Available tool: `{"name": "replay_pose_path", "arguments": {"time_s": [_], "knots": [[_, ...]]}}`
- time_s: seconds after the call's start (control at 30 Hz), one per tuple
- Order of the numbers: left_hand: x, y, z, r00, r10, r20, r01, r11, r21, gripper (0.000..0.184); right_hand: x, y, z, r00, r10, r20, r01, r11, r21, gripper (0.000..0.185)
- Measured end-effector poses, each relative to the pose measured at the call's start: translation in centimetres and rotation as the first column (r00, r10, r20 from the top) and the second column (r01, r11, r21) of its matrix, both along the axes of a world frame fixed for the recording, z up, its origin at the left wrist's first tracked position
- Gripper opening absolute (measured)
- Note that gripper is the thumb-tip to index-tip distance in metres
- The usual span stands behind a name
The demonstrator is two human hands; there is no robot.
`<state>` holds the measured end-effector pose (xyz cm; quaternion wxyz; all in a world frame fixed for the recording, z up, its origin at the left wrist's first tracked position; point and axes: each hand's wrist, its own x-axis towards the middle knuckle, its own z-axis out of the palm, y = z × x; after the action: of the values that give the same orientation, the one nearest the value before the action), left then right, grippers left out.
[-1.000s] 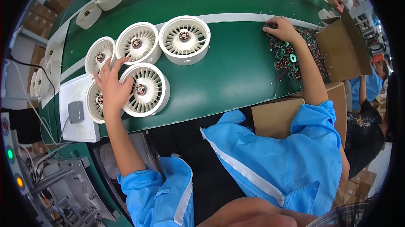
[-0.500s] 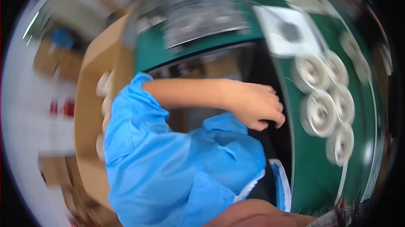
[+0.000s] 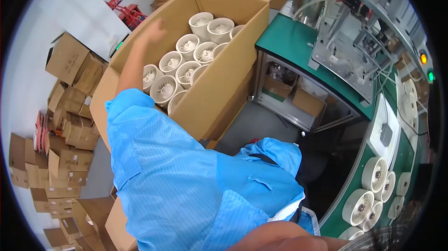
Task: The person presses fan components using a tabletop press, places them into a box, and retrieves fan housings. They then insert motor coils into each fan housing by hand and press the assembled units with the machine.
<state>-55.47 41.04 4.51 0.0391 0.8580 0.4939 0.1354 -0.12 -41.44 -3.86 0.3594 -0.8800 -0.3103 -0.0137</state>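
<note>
My left hand [image 3: 155,31] reaches over the big cardboard box [image 3: 219,93], close to its far-left wall. Motion blurs its fingers, so their closure is unclear, and no object shows in it. Inside the box stand several white round fan-like wheels [image 3: 164,88] with finned centres, packed in rows below and right of the hand. The blue sleeve [image 3: 154,134] of that arm crosses the near side of the box. My right hand is out of sight.
At right, a green workbench [image 3: 289,41] carries a metal machine fixture [image 3: 336,59], a white tray [image 3: 385,129] and more white wheels [image 3: 358,206]. Cardboard cartons [image 3: 70,134] are stacked at left. A red object [image 3: 128,15] is behind the box.
My left hand has swung from beside the green bench, across my body, to above the open box. The view has turned left, bringing the box and its wheels into sight.
</note>
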Motion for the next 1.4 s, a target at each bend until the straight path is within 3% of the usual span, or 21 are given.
{"name": "replay_pose_path", "arguments": {"time_s": [0.07,0.2,0.27,0.37,0.97,1.03,1.1,1.17,1.27,1.4], "knots": [[0.5,-2.4,-4.1,0.996,-0.014,-0.084,-0.001,0.984,-0.18,0.079,0.4,1.1,-0.3,1.0,0.02,0.007,-0.02,1.0,-0.017,0.041],[3.7,-4.1,-5.1,0.901,-0.038,-0.433,-0.152,0.906,-0.396,0.075,0.7,1.1,-0.3,1.0,0.023,0.011,-0.022,0.999,-0.046,0.04],[5.2,-5.4,-2.9,0.708,-0.072,-0.702,-0.298,0.871,-0.39,0.063,0.7,0.7,-0.3,1.0,0.012,0.002,-0.012,0.999,-0.052,0.04],[3.7,-5.5,-2.9,0.617,-0.099,-0.78,-0.294,0.891,-0.346,0.061,1.0,0.3,-0.6,1.0,-0.013,-0.006,0.013,0.999,-0.043,0.04],[-1.7,-5.0,-4.8,0.433,-0.102,-0.896,-0.31,0.916,-0.254,0.052,2.0,-1.1,-0.5,0.998,-0.061,-0.015,0.06,0.997,-0.039,0.038],[-0.6,-4.6,-5.3,0.39,-0.113,-0.914,-0.241,0.945,-0.22,0.051,2.2,-0.9,-0.7,0.998,-0.059,-0.013,0.058,0.998,-0.039,0.038],[0.7,-4.8,-7.0,0.448,-0.122,-0.886,-0.039,0.987,-0.156,0.042,2.4,-0.6,-0.9,0.999,-0.051,-0.004,0.051,0.998,-0.035,0.038],[3.3,-7.4,-7.3,0.483,-0.21,-0.85,0.075,0.977,-0.199,0.045,2.4,-0.7,-0.8,0.998,-0.056,0.014,0.056,0.998,-0.03,0.038],[3.4,-8.6,-11.0,0.35,-0.37,-0.861,0.2,0.927,-0.318,0.046,1.8,-1.7,-0.6,0.996,-0.079,0.041,0.08,0.997,-0.017,0.038],[4.3,-12.7,-9.5,0.327,-0.489,-0.809,0.227,0.871,-0.435,0.043,0.6,-4.9,-0.3,0.977,-0.189,0.096,0.187,0.982,0.029,0.038]]}}
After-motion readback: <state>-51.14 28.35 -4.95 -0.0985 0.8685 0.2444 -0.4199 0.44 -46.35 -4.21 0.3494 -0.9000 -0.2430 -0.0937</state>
